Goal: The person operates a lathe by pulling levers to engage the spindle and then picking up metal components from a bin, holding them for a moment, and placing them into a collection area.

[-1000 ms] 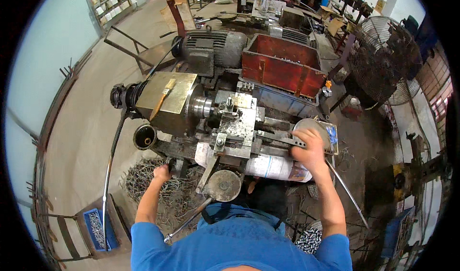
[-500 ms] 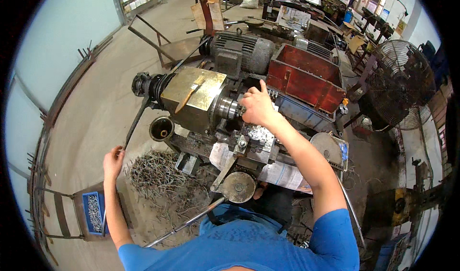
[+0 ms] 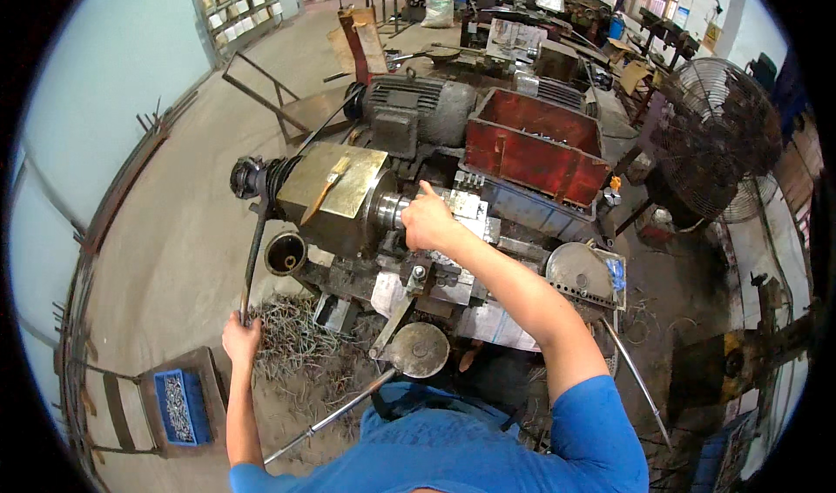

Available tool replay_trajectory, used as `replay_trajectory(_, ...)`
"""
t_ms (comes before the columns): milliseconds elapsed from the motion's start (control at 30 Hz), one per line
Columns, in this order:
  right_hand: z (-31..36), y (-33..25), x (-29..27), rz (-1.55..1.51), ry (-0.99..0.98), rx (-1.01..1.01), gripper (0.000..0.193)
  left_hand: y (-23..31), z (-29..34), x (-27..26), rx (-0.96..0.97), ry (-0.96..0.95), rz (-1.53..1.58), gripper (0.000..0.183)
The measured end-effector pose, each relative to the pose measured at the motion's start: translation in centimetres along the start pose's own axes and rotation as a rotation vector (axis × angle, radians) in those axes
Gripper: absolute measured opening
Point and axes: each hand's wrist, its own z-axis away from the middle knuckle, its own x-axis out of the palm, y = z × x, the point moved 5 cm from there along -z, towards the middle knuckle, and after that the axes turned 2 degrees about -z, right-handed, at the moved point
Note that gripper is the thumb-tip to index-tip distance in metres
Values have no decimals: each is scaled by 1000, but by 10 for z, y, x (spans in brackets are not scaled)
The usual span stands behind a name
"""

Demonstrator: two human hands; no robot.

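Observation:
My left hand (image 3: 241, 336) is closed around the lower end of a long dark lever (image 3: 255, 253), which runs up to the pulley end of a lathe's headstock. My right hand (image 3: 427, 221) is at the shiny round spindle nose (image 3: 389, 211), its forefinger stretched out and the other fingers curled. What those fingers grip, if anything, is hidden behind the hand. On top of the headstock lies a brass-coloured metal plate (image 3: 359, 199), with a wooden-handled brush (image 3: 326, 190) on it. Below my right hand is the tool post (image 3: 419, 273), with a flat handle slanting down from it.
A red metal bin (image 3: 535, 149) stands behind the lathe, beside a motor (image 3: 405, 110). At right is a large fan (image 3: 714, 145). Metal shavings (image 3: 300, 332) are heaped on the floor near my left hand. A blue tray of small metal parts (image 3: 181, 406) sits at lower left.
My left hand has swung the lever's end to the right and nearer to me. My right hand stays at the spindle, its fingers now lower and closer in. The whole view has shifted slightly.

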Motion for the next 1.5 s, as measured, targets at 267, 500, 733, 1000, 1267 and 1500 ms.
replay_trajectory(267, 34, 33, -46, -33, 288, 128, 24, 2, -28, -7, 283, -200, 45, 37)
replay_trajectory(500, 130, 136, -104, -99, 867, 455, 48, 3, -61, 33, 181, -346, 512, 20)
replay_trajectory(733, 271, 147, -47, -333, 789, 493, 35, -3, -75, 53, 217, -589, 660, 21)
replay_trajectory(1000, 514, 98, 88, -613, 356, 1215, 46, -16, -82, 62, 21, -791, 916, 34)
replay_trajectory(1267, 664, -54, 310, -559, -341, 1677, 23, -22, -117, 88, 27, -798, 888, 32)
replay_trajectory(1500, 635, -65, 323, -607, -538, 1579, 34, -35, -109, 85, -37, -734, 926, 31)
